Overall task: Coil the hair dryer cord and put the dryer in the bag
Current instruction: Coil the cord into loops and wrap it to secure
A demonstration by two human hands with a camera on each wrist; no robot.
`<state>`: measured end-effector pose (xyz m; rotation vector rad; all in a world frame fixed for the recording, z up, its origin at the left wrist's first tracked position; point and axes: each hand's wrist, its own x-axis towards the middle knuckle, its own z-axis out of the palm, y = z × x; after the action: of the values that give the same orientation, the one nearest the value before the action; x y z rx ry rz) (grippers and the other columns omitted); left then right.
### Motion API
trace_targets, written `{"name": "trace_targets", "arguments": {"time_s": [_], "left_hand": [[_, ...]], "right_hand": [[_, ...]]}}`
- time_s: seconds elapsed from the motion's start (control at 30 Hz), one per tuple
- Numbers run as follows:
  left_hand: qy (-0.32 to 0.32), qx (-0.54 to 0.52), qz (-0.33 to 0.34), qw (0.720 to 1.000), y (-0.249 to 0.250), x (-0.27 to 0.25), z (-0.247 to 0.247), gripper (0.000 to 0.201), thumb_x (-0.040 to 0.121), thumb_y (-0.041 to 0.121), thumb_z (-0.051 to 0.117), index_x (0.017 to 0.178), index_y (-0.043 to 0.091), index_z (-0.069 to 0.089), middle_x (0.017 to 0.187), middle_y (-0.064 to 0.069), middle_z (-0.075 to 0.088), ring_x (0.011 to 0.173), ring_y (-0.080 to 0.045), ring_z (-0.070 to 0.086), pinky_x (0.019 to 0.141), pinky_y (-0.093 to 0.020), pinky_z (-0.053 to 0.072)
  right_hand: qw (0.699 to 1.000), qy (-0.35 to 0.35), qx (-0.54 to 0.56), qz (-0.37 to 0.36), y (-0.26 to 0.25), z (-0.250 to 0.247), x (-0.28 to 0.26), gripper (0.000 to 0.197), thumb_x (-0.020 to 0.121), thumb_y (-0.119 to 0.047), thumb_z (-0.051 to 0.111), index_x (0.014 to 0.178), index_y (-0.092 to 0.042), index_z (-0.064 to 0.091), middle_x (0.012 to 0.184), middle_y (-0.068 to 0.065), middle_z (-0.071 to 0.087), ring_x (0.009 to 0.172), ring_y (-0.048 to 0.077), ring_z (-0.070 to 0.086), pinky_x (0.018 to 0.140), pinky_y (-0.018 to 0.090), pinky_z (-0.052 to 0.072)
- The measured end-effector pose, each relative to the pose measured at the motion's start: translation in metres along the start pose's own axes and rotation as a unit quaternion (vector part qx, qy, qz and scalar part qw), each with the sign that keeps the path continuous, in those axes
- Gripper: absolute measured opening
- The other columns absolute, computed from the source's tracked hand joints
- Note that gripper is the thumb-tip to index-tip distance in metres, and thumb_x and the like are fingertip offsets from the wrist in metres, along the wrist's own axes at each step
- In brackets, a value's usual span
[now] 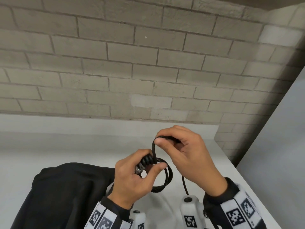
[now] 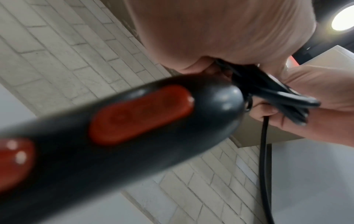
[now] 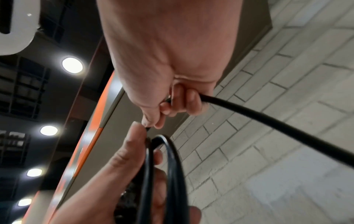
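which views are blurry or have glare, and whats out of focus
Head view: mostly sharp, soft at the edges, brick lines bowed by the wide lens. Left wrist view: hair dryer handle close and blurred, ceiling light flaring. Right wrist view: cord smeared, round ceiling lights glaring.

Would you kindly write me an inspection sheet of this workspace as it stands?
Surface: white table, bare at the back.
Job's things: black bag lies at the near left; dryer handle, black with red buttons, is outside the bag.
Clutter: nothing seen.
Grips: left hand holds the coiled loops at the handle end; right hand pinches the cord above them.
Cables: cord, a few loops made, a loose length hanging down.
Surroundings: brick wall behind.
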<state>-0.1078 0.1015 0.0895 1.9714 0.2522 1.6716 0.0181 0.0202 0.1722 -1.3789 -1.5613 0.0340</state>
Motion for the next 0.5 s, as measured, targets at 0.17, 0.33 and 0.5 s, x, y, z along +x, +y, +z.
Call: {"name": "trace_targets", "arguments": {"time_s": [0.17,0.33,0.5], "left_hand": [[0.018,-0.014,0.028,0.999,0.002,-0.006,0.002,0.028,0.094,0.044,0.061,0.086,0.017,0.063,0.057,0.005,0.06,0.046,-0.01,0.057,0.043,-0.027,0.044],[0.052,0.003,0.035,0.998,0.006,-0.01,0.007,0.029,0.097,0.045,0.055,0.085,0.019,0.061,0.067,0.01,0.057,0.052,0.0,0.051,0.053,-0.008,0.04],[0.095,0.036,0.014,0.995,0.004,-0.007,0.011,0.029,0.098,0.045,0.053,0.086,0.019,0.061,0.063,0.016,0.059,0.053,-0.001,0.056,0.053,-0.01,0.043]], "right_hand": [[0.964,-0.034,0.189,0.183,0.015,0.005,-0.007,0.01,0.083,-0.024,0.073,0.088,-0.017,0.068,0.066,-0.007,0.061,0.061,0.003,0.055,0.059,0.016,0.044],[0.939,-0.052,0.25,0.232,0.027,0.017,-0.029,0.02,0.089,-0.023,0.069,0.079,-0.006,0.066,0.076,0.005,0.068,0.071,0.018,0.06,0.07,0.037,0.05],[0.94,-0.053,0.277,0.19,0.022,0.02,-0.053,0.042,0.085,-0.048,0.065,0.092,-0.007,0.069,0.076,-0.001,0.066,0.07,0.017,0.052,0.067,0.026,0.044]]}}
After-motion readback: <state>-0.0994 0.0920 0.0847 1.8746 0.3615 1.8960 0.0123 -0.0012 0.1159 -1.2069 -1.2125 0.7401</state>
